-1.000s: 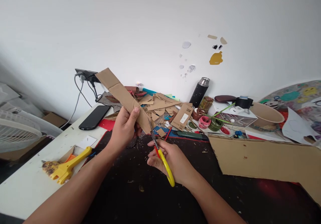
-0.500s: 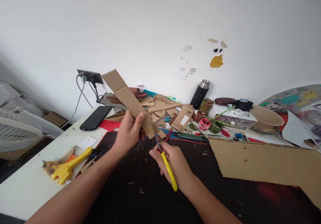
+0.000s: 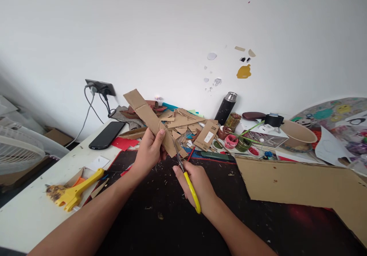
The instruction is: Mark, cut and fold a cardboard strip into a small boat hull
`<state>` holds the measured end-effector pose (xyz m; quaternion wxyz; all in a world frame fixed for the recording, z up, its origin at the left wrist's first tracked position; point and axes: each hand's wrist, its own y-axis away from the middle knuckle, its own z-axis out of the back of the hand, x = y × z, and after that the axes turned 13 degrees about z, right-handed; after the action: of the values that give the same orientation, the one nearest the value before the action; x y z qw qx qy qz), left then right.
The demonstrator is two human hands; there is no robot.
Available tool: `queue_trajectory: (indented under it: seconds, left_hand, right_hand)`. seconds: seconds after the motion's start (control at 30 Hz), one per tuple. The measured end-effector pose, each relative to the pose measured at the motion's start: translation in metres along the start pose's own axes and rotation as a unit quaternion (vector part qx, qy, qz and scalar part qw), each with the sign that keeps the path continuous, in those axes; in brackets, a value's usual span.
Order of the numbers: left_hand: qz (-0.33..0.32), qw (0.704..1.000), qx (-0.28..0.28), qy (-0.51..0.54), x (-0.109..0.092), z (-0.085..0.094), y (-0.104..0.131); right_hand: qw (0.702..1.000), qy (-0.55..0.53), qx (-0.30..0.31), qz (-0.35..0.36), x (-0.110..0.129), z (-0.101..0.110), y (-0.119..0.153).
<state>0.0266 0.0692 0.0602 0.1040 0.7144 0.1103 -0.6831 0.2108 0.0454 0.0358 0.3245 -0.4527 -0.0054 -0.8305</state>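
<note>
No legible txt or nos.

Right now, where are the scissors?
In the head view, the scissors are just below the middle, in the right hand, with their blades at the lower end of the cardboard strip.

The cardboard strip (image 3: 147, 113) now sits clear of the wall socket (image 3: 100, 86) it overlapped; the scissors (image 3: 191, 190) are closed further; their red handle is hidden.

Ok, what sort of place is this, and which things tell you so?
Probably a craft desk or small art workspace: scissors in the right hand at a cardboard strip, a pile of cardboard scraps, and paint pots beyond.
</note>
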Motion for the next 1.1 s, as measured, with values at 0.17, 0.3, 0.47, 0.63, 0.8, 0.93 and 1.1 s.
queue_trajectory:
  seconds: [0.17, 0.3, 0.47, 0.63, 0.8, 0.93, 1.1]
  left_hand:
    - [-0.005, 1.0, 0.004, 0.018, 0.001, -0.001, -0.001]
    - [0.0, 1.0, -0.001, 0.023, 0.003, -0.002, -0.002]
    - [0.004, 1.0, -0.004, 0.016, 0.002, -0.002, -0.002]
    - [0.005, 1.0, -0.006, 0.001, 0.003, -0.002, -0.002]
    - [0.006, 1.0, 0.001, 0.0, 0.004, -0.001, -0.003]
    - [0.011, 1.0, 0.001, -0.003, 0.003, 0.0, -0.003]
    - [0.012, 1.0, -0.005, 0.011, 0.005, 0.002, -0.004]
  right_hand:
    - [1.0, 0.019, -0.01, -0.002, 0.003, -0.001, -0.002]
    - [1.0, 0.021, -0.005, -0.015, 0.006, -0.001, -0.003]
    - [0.999, 0.031, -0.003, -0.018, 0.004, -0.003, -0.004]
    - [0.998, 0.057, 0.001, -0.02, 0.002, -0.005, -0.004]
    - [0.999, 0.04, -0.006, -0.01, 0.001, -0.003, -0.004]
    - [1.0, -0.014, 0.015, -0.018, -0.001, 0.002, -0.002]
    - [0.995, -0.086, 0.046, -0.039, -0.001, 0.005, -0.002]
